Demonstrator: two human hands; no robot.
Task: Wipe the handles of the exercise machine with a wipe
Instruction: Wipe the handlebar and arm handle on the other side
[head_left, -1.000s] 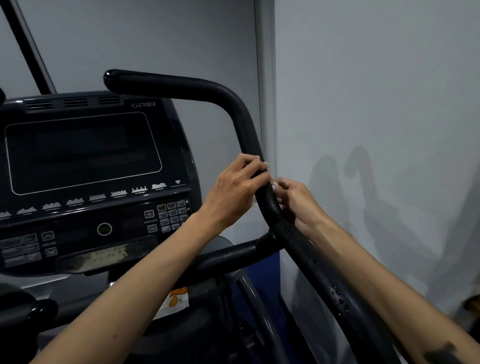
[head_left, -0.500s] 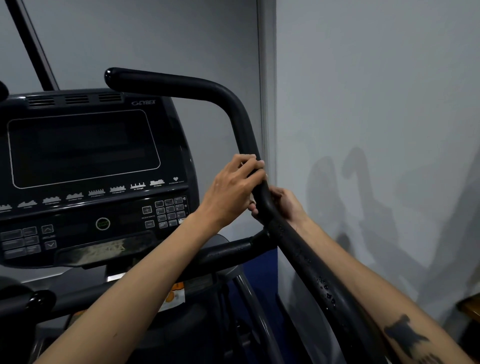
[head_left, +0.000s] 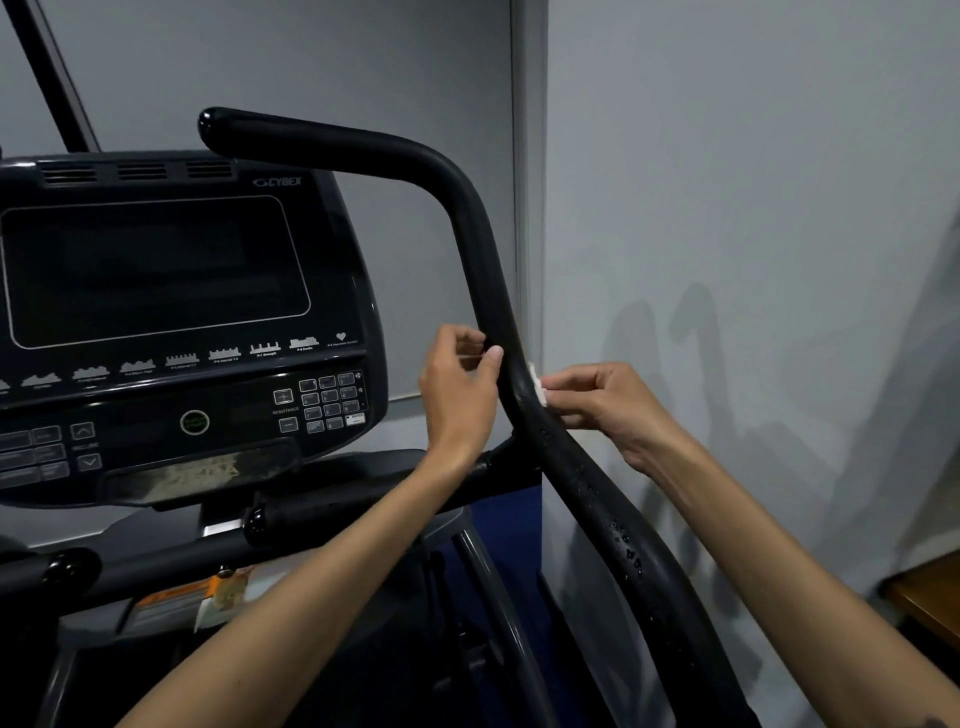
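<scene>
Nearest the camera, two bare forearms reach up from the bottom edge, one on each side of the black handle (head_left: 524, 395) of the exercise machine (head_left: 260, 519). That handle climbs from the near right corner, bends about halfway up, rises, then curls left to a capped end above the console. The lower stretch has water droplets beaded on it.

At the bend, the right hand (head_left: 597, 402) sits just right of the bar, fingers curled, pinching a small white wipe (head_left: 539, 387) right against the bar's right side. Only a scrap of the wipe shows, so can't tell how it's folded or whether it wraps behind the bar.

The left hand (head_left: 460, 387) is on the other side of the same bend, thumb tip touching the bar and the fingers curled in. There's a thin pale sliver at the fingers, too small to tell what it is, so can't say if this grip is actually holding anything.

A bit further out on the left, the dark console (head_left: 171, 312) has a blank screen, a keypad and a round button. A crossbar runs below it.

Farthest back is the grey wall (head_left: 753, 182), with the arms' shadows on the right part. A bit of wooden furniture (head_left: 930, 597) peeks in at the right edge.
</scene>
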